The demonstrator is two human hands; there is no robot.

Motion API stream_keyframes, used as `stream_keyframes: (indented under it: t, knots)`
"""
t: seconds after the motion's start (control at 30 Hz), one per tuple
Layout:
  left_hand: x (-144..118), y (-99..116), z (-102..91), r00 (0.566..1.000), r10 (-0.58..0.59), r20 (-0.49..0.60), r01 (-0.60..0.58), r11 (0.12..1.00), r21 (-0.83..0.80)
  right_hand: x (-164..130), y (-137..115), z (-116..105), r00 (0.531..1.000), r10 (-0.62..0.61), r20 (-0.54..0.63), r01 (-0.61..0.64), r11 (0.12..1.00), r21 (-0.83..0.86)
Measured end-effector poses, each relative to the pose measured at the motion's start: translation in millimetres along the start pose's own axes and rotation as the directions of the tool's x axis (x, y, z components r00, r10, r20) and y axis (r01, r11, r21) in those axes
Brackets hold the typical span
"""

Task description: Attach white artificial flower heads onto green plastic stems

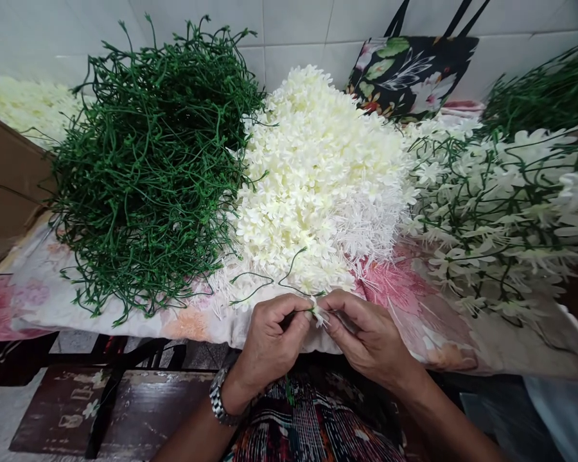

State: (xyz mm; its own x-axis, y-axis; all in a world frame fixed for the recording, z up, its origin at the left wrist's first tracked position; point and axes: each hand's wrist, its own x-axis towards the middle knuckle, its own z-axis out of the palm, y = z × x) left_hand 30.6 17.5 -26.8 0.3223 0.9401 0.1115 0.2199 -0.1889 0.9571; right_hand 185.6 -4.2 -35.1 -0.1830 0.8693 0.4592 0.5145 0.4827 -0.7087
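Head view has both hands meeting right at the near edge of the work surface: the left hand (pixel 270 343) is pinched shut on a thin green plastic stem (pixel 298 312), and the right hand (pixel 366 340) is closed with its fingertips on a small cream-white fabric flower blossom (pixel 319 314), the two parts touching right between the thumbs. My take on doing this bit well: keep the stem pinched close to its tip so it doesn't flex, line the blossom's centre hole up square with the tip, and push straight on rather than at an angle, since those wiry stems look like they'd bend away easily. The stem's loose end curls up and away from the grip toward the piles. Just beyond the hands sits a big heap of loose cream-white blossoms (pixel 318 173), some with spiky white plastic centres showing at the near side. Off to the left hand's side is a tangled mound of bare green stems (pixel 154 167), and to the right hand's side a spread of finished green sprigs with white flowers (pixel 501 205). All of it lies on a pink floral cloth (pixel 33 295), not in bins. The only containers I can spot: a brown cardboard box (pixel 9 173) far left, contents hidden, and a black floral tote bag (pixel 409 74) against the tiled wall, can't see inside it either. A silver wristwatch (pixel 220 399) is on the left wrist.
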Motion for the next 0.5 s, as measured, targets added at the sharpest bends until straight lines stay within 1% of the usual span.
stream_keyframes:
  t: [0.13,0.3,0.5]
  knots:
    - [-0.7,-0.1,1.1,1.0,-0.007,-0.011,0.007,1.0,-0.024,0.8,1.1,-1.1,1.0,-0.023,-0.004,0.023,1.0,-0.011]
    - [-2.4,-3.3,0.0,1.0,0.023,-0.013,-0.022,0.999,0.023,-0.1,4.3,-2.1,0.999,-0.015,0.044,0.014,1.0,0.024]
    - [-1.6,-5.0,-1.3,0.997,0.081,-0.001,-0.081,0.994,0.076,3.7,4.1,-8.2,0.99,-0.067,0.122,0.073,0.997,-0.04]
